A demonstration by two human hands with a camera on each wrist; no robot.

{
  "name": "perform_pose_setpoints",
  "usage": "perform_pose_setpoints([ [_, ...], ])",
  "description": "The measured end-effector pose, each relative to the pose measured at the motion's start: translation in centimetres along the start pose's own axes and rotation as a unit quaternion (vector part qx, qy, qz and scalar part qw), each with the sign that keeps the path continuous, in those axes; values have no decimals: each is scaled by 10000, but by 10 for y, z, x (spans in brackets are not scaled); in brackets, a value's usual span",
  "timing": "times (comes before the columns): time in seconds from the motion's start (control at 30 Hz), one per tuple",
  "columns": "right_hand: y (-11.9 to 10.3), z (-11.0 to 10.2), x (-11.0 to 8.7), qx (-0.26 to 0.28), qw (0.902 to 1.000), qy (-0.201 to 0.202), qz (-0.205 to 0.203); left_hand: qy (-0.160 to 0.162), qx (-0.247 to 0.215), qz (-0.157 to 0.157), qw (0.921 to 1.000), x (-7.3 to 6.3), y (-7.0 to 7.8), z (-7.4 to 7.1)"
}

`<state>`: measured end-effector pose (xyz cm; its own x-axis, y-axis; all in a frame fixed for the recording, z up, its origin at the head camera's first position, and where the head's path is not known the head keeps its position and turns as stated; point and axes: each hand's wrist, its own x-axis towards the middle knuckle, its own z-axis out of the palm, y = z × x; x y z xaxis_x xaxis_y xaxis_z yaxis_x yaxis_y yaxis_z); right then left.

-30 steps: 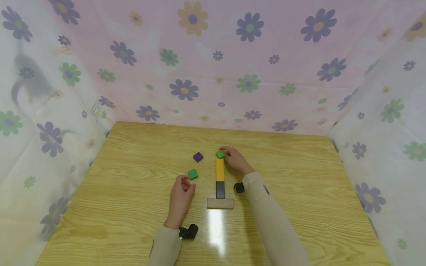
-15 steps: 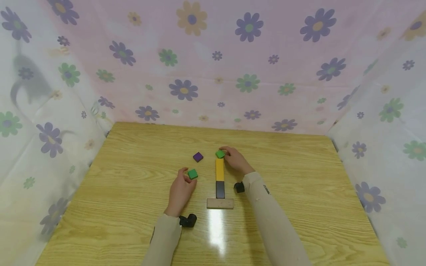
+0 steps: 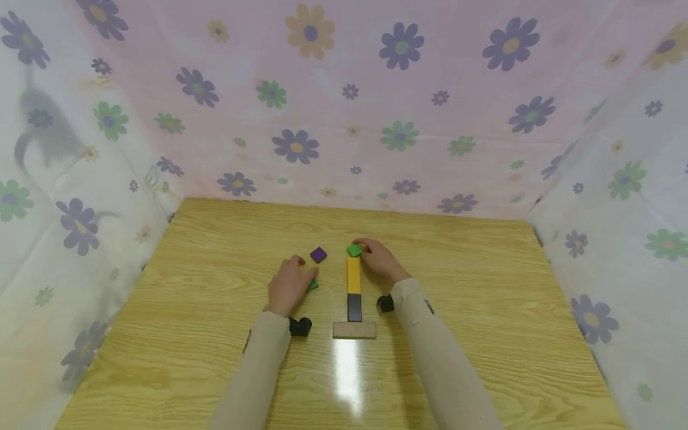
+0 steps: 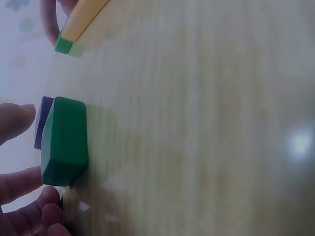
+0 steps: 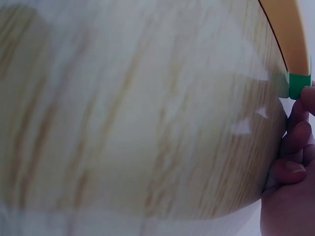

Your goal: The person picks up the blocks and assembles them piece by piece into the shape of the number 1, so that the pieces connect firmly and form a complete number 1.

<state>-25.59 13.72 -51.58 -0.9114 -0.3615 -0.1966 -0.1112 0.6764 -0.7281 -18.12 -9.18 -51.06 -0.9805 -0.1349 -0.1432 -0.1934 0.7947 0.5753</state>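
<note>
My right hand (image 3: 380,258) pinches a light green block (image 3: 354,250) at the far end of a yellow block (image 3: 353,276). In the right wrist view the thumb (image 5: 308,98) touches that block and the other fingers curl beneath. My left hand (image 3: 288,284) reaches over a darker green block (image 3: 312,286), partly hiding it, towards a purple block (image 3: 319,255). The left wrist view shows the green block (image 4: 66,140) in front of the purple block (image 4: 44,120), with thumb (image 4: 17,122) and fingers spread on either side; no grip shows.
A black block (image 3: 355,307) continues the yellow one towards me, ending at a bare wood block (image 3: 355,330) laid crosswise. All lie on a wood-grain table (image 3: 462,286). A flowered cloth (image 3: 355,149) hangs behind and at the sides.
The left hand has moved forward, past the darker green block and closer to the purple one. My right hand stays at the light green block.
</note>
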Motion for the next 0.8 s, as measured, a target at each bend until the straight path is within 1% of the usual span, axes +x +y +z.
perform_pose_setpoints([
  [0.13,1,0,1,-2,10000,54,-27,-240,103,34,9997,13,5,-3],
  [0.27,2,0,0,52,10000,63,-22,-513,136,88,9986,23,11,-5],
  [0.47,1,2,2,62,10000,64,40,-714,-343,-55,9968,36,20,-7],
  [0.57,0,2,2,44,10000,38,33,-806,-516,-140,9953,41,21,-7],
  [0.67,-1,1,1,-5,10000,32,21,-932,-914,-310,9910,44,21,-6],
  [0.8,-1,-2,0,-86,10000,-4,-27,-1140,-1448,-597,9811,45,20,-6],
])
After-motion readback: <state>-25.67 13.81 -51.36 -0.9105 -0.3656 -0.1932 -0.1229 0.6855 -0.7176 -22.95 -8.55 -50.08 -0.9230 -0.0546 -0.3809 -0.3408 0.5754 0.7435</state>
